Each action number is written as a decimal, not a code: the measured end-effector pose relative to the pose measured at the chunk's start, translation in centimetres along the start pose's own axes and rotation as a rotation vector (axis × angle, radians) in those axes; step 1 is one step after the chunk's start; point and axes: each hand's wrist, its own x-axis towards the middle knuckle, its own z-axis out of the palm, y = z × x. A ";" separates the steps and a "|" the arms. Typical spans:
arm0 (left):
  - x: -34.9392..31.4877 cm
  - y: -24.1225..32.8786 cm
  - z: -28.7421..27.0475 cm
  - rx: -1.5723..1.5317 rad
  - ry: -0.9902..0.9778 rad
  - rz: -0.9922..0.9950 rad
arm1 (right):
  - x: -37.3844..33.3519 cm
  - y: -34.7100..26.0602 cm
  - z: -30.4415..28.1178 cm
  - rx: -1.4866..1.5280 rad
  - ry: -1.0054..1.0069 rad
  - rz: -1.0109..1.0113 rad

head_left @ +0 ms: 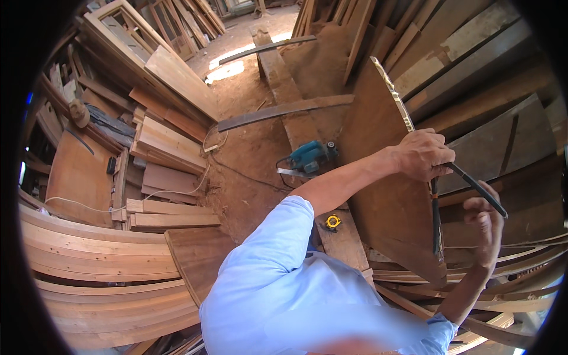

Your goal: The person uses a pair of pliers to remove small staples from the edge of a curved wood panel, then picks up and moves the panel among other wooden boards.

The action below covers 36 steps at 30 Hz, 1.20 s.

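Note:
A large brown wooden panel [384, 177] stands on edge in front of me, with a pale, ragged stretch along the far part of its upper edge. My left hand [423, 155] is closed at that edge, gripping a narrow dark strip [478, 188] where it meets the panel. From there the strip slants toward the right, its end free beyond my fingers. My right hand [486, 222] has its fingers curled round the strip near that end; part of the grip is hidden. Another dark length [436, 222] runs along the panel's nearer edge.
Left of the panel, a teal power tool [307, 158] with a cord rests on a long plank [284, 89]. A yellow-and-black tape measure [332, 222] lies nearer on wood. Stacked boards [100, 254] line the left; planks and panels [503, 136] lean at the right.

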 end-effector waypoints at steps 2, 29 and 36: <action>0.4 0.2 0.6 -0.020 0.035 0.030 | -0.7 1.1 0.6 -0.080 -0.124 0.035; 2.0 -2.8 -3.8 -0.228 -0.512 -0.105 | -1.8 -2.7 -1.3 -0.283 0.108 0.108; 2.0 -3.7 -4.2 -0.784 -0.628 -0.468 | 3.4 0.6 0.0 0.117 0.273 -0.103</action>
